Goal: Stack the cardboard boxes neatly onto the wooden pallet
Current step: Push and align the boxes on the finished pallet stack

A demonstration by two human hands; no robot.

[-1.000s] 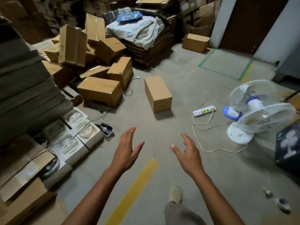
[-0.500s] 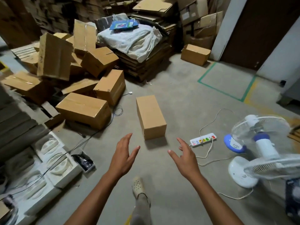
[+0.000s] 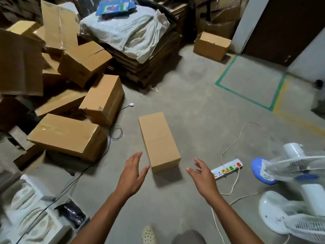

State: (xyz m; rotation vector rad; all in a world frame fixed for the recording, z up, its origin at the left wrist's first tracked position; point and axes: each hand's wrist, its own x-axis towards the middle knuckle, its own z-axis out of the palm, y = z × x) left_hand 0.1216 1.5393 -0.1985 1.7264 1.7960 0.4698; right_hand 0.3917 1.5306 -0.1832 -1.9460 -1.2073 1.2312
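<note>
While my left hand (image 3: 132, 175) and right hand (image 3: 202, 176) hover with fingers spread, holding nothing, the lone cardboard box (image 3: 159, 140) lies on the concrete floor (image 3: 193, 106) at 12 o'clock, its near end between them. My left thumb tip is just beside the box's near left corner; I cannot tell whether it touches. My right hand is apart from the box. A jumbled pile of boxes (image 3: 68, 136) sits at 10 o'clock. A power strip (image 3: 226, 169) lies at 3 o'clock, a white fan (image 3: 299, 166) beyond it.
</note>
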